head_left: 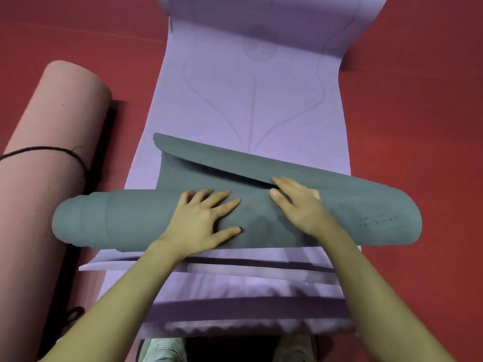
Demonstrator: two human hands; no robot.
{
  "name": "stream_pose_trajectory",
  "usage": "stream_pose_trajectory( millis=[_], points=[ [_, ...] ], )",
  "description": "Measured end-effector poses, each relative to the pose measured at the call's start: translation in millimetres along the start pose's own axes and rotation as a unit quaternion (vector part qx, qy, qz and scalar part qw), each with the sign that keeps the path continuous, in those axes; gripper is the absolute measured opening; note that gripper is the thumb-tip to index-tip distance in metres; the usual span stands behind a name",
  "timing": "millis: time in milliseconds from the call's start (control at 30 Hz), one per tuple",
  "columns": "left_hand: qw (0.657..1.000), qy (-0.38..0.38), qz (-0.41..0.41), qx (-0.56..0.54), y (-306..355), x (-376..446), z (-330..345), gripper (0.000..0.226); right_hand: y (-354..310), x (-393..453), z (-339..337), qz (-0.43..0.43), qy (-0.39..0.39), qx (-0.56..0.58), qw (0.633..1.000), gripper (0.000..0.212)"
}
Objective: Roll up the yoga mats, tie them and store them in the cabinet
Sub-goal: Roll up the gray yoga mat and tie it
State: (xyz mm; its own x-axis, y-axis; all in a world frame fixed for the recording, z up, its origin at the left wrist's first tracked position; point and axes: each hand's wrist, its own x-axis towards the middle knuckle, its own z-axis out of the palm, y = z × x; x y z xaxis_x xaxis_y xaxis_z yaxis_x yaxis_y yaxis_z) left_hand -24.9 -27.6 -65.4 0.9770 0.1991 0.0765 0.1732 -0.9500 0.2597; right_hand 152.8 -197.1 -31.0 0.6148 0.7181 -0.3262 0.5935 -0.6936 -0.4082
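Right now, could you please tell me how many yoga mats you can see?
3: a pink mat, rolled and tied, at left; a grey mat, rolled, under both hands; a purple mat flat beneath it. Others may lie outside the view.

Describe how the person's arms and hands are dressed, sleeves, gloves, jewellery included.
Both forearms are bare as far as the view shows, with no sleeves visible. The left hand and right hand wear no gloves, and no rings, watch or bracelets show.

Both arms are being extended forward; the left hand (206, 218) and right hand (298, 205) are being pressed down flat, fingers spread.
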Motion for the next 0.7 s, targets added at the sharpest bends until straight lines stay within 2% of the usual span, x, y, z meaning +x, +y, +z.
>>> stream_pose_trajectory(
  millis=[200,367,500,700],
  points=[
    [0.998,-0.026,-0.054,0.016,15.5,11.5,5.2,0.062,-17.9,33.1,20.0,0.084,-0.013,-0.136,0.987,0.061],
    [0.999,-0.016,-0.031,-0.022,12.2,15.3,-0.8,0.059,-18.6,56.2,17.8,0.143,-0.055,-0.101,0.983,0.065],
    [0.999,0.0,-0.029,-0.023,15.8,8.4,0.5,0.055,-26.1,63.6,25.3,0.184,-0.006,-0.128,0.974,0.064],
    [1.0,-0.005,-0.018,-0.014,17.4,8.3,-2.3,0.056,-25.2,68.8,30.9,0.164,0.014,-0.081,0.983,0.07]
  ],
)
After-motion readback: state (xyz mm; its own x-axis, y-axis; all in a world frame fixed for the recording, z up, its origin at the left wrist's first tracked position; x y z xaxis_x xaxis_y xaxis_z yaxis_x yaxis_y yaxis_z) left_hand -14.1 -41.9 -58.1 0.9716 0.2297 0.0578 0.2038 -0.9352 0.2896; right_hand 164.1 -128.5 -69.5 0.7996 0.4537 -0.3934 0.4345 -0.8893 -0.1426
